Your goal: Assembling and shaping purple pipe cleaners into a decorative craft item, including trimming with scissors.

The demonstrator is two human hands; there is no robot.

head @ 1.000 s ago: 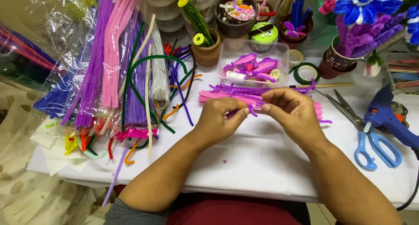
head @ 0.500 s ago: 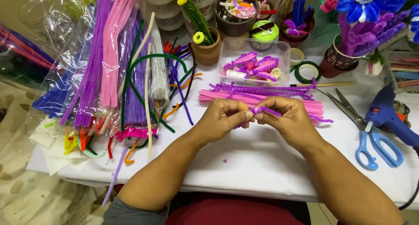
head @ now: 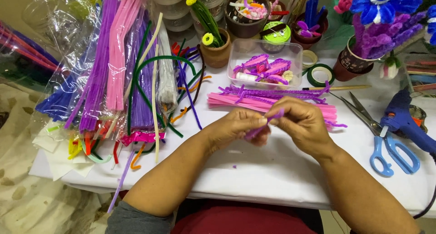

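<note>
A home craft table: bundled pipe cleaners (head: 116, 66), scissors (head: 381, 138), glue gun (head: 406, 125), finished flowers (head: 381, 16).

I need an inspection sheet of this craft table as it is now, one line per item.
Surface: white table, crowded at the back.
Job's things: purple pipe cleaner pinched between both hands.
Clutter: pink pipe cleaners; bagged pipe cleaners; clear box; blue-handled scissors; tape roll.
Hands: left hand, right hand, close together.
Cables: dark cord below blue glue gun.
Surroundings: patterned floor cloth.
</note>
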